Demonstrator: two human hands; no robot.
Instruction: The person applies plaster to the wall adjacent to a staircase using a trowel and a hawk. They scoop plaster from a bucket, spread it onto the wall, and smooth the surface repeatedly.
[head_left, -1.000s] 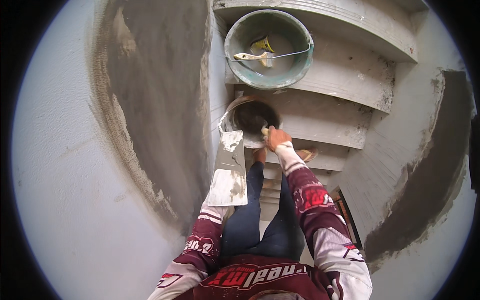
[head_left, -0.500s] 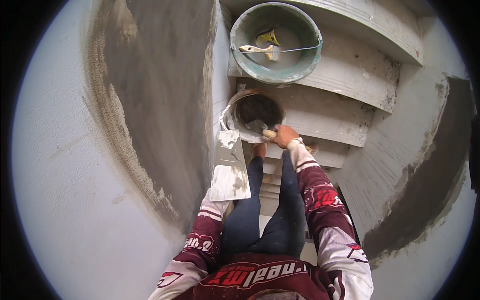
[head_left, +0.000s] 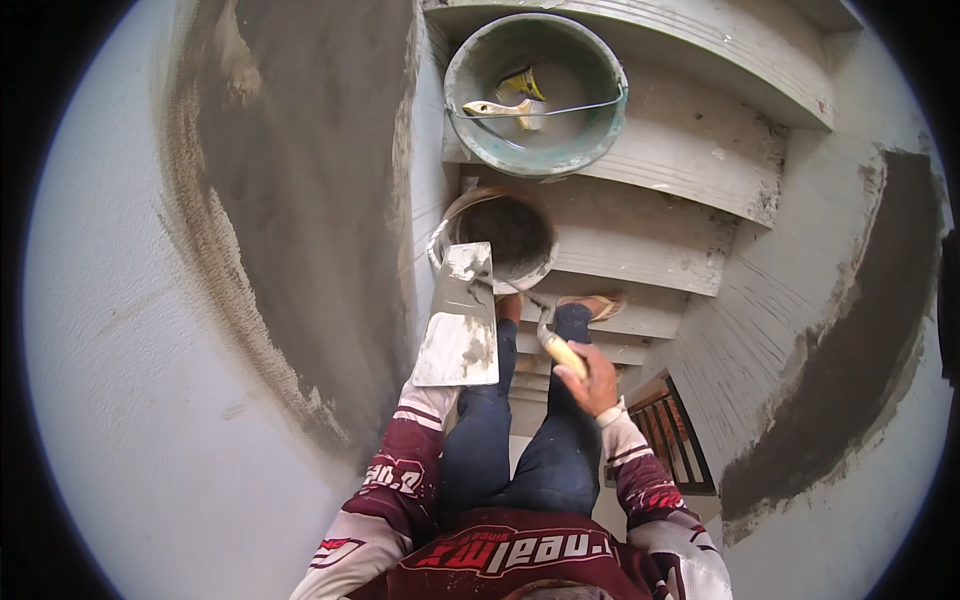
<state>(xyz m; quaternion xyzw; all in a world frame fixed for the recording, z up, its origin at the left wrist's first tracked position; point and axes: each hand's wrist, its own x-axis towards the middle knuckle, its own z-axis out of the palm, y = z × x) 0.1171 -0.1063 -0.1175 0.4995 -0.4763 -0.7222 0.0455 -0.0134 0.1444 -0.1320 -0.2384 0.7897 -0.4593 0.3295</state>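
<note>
Gripping a trowel [head_left: 565, 354] by its pale handle, the person's right hand [head_left: 594, 382] has its fingers closed around it, above the right leg. The trowel's blade shows thin and blurred, reaching toward the right edge of a flat board [head_left: 452, 350]; whether the two touch is hard to tell. The left hand is hidden under the board, so its hold and how far its fingers are spread cannot be told; only the left sleeve [head_left: 408, 440] shows. Smeared with grey, the board covers part of a small bucket [head_left: 545, 265] in the view, and the dark contents are indistinct. Beyond stands a green bucket [head_left: 590, 140] with a brush [head_left: 487, 108] and a yellow item [head_left: 524, 84] too unclear to identify. A grey wall patch [head_left: 310, 200] is cut off at the top.
</note>
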